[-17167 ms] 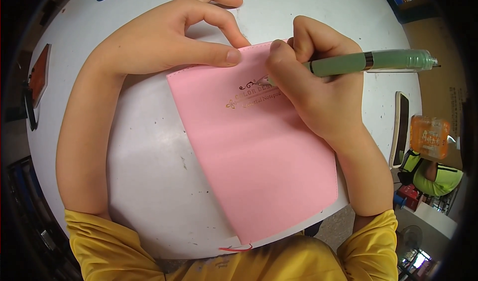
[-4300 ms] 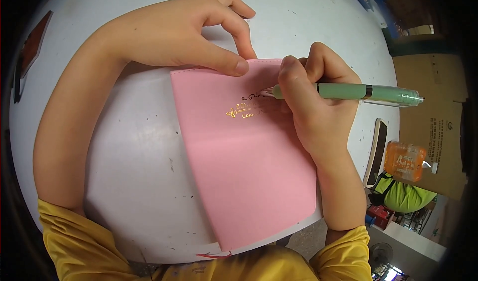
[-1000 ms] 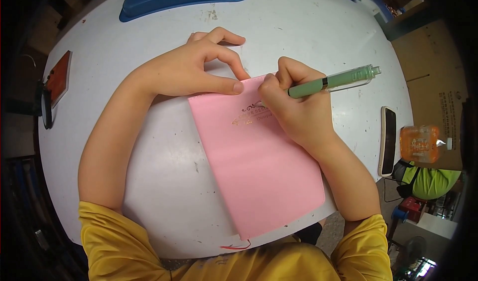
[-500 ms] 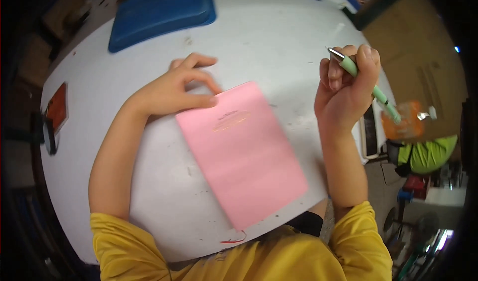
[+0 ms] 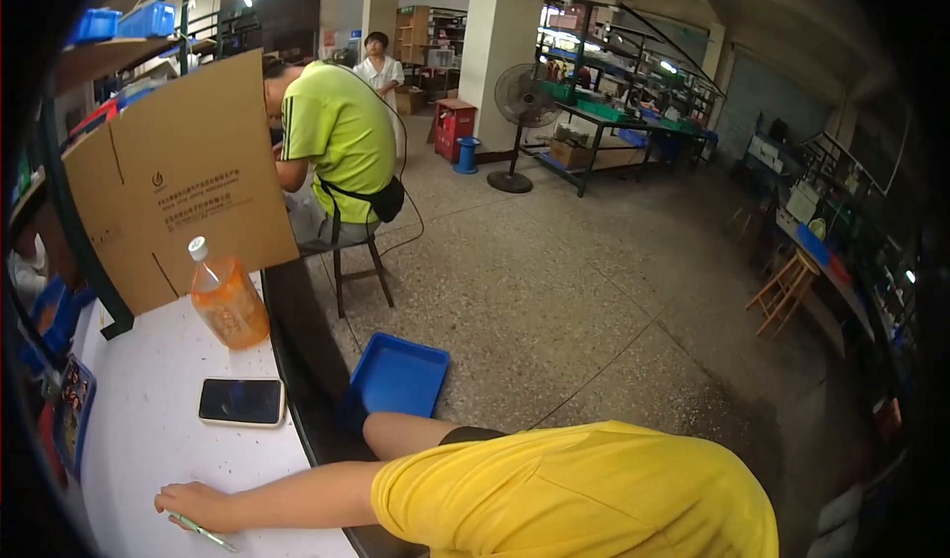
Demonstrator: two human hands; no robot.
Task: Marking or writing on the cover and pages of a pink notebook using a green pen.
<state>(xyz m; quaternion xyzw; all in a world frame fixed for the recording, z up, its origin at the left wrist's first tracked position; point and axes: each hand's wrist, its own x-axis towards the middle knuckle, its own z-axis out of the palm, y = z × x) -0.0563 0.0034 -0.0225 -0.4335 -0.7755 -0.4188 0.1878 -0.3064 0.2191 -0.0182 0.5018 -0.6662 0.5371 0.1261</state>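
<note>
Right hand (image 5: 193, 509), fingers curled, holds green pen (image 5: 203, 533), phone (image 5: 241, 402) nearby. Left hand unseen, grip unknown. Writing appears idle; remainder indeterminable.

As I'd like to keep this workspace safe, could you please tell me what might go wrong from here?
The orange bottle stands close to the edge of the table, so a bump could tip it off.
The phone also lies near that edge; the forearm behind the right hand, which holds the green pen, might nudge it.
The blue tray appears to sit on the floor, where someone could trip.
</note>
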